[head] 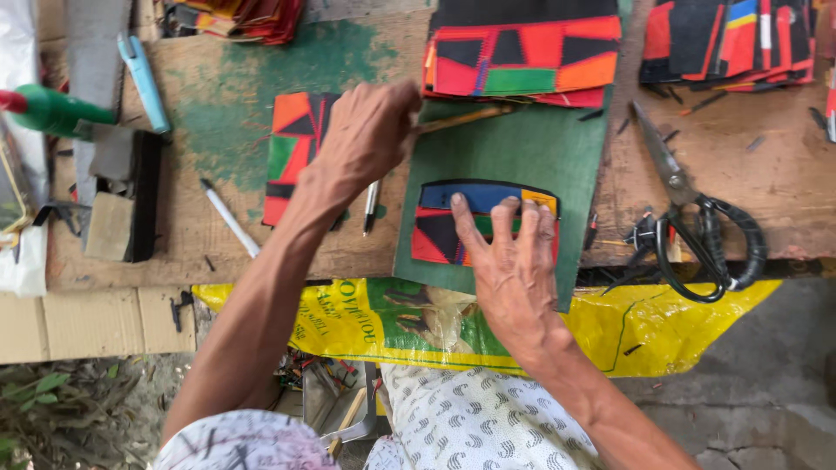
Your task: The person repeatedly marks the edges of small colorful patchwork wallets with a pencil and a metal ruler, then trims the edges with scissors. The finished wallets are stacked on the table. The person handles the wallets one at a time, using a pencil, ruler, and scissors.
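Patchwork in red, black, blue, green and orange is what I see under my right hand [514, 265]: a small patchwork panel [435, 228] lying on a dark green sheet [514, 148] that hangs over the near edge of the worn wooden workbench [766, 183]. My right fingers are spread wide and flat, pressing the panel down; they grip nothing. My left hand [366, 135] is curled closed around a thin wooden stick [461, 119], whose far end points right across the green sheet, towards a stack of patchwork pieces [522, 57] at the sheet's far end. Partly under my left wrist lies another patchwork piece [292, 139], with a pen [371, 204] just beside it and a white pen [228, 218] further left. Black-handled scissors [697, 222] rest on the bench to the right, well apart from both hands. A light blue utility knife [144, 80] lies at the far left. A yellow printed sack [662, 326] hangs below the bench edge.
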